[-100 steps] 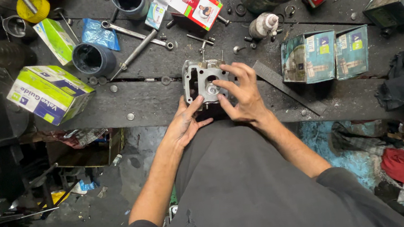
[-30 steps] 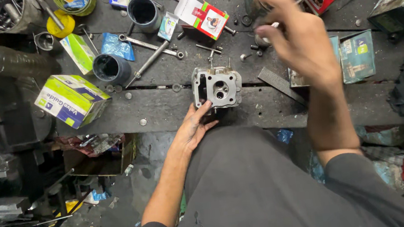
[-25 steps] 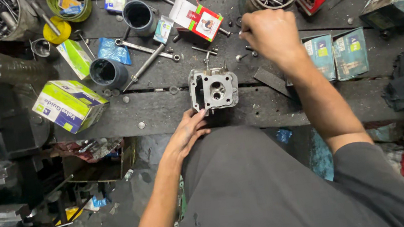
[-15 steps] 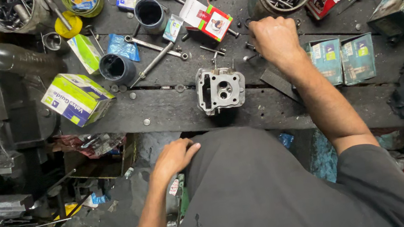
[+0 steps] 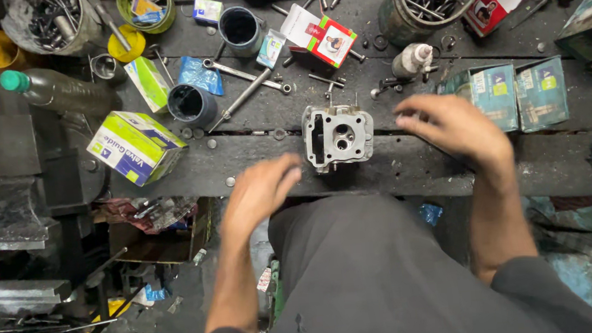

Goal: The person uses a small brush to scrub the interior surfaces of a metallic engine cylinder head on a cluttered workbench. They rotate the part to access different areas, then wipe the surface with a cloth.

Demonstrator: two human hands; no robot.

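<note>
Green-yellow carton (image 5: 136, 146) far left of metal block (image 5: 337, 136); red-white box (image 5: 321, 39) above it; two teal boxes (image 5: 517, 94) to its right.

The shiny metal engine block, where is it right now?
In the head view, the metal engine block sits mid-bench on the dark workbench, between the left hand and right hand, neither holding it.

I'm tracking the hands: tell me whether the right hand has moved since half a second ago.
Yes. The right hand has drawn back from the bench's far clutter toward the person, now hovering right of the metal cylinder head.
</note>
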